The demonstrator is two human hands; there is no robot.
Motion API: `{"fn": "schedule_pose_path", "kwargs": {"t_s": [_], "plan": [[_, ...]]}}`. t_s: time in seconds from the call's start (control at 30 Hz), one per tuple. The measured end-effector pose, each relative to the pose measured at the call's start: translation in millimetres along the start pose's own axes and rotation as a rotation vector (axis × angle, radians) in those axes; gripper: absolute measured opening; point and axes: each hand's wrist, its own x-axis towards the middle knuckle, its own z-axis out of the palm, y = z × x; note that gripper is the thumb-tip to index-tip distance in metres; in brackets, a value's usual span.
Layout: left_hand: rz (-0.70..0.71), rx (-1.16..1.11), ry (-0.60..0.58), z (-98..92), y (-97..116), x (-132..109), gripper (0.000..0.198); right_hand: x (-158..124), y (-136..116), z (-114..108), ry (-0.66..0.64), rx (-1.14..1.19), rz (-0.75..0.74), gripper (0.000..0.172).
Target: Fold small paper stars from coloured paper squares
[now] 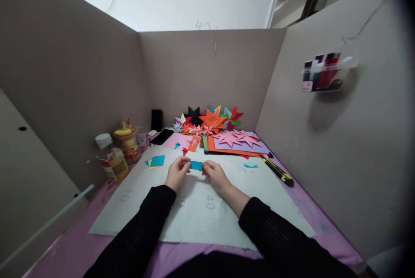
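A small blue piece of paper (196,165), which looks folded into a strip, is stretched level between my two hands above the white mat. My left hand (177,172) pinches its left end between thumb and fingers. At the right end, my right hand (216,176) grips it the same way. Left of my hands lie several loose paper squares, a blue square (158,161) on top. To the right rests a light turquoise folded paper (250,165). Just beyond my fingers is a small red folded piece (185,151).
Folded paper stars (214,119) and coloured sheets (223,151) fill the back. A yellow-black utility knife (278,171) lies at the right. Left stand a bottle (115,161), a yellow-lidded jar (126,139) and phones (162,137). Grey partitions (210,70) enclose the white mat (207,226).
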Motion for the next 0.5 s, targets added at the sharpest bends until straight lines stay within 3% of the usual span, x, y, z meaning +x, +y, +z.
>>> {"fn": "schedule_pose_path", "kwargs": {"t_s": [0.5], "plan": [[0.037, -0.019, -0.057, -1.2, -0.6, -0.3, 0.026, -0.6, -3.7, 1.0, 0.046, 0.077, 0.057, 0.03]]}}
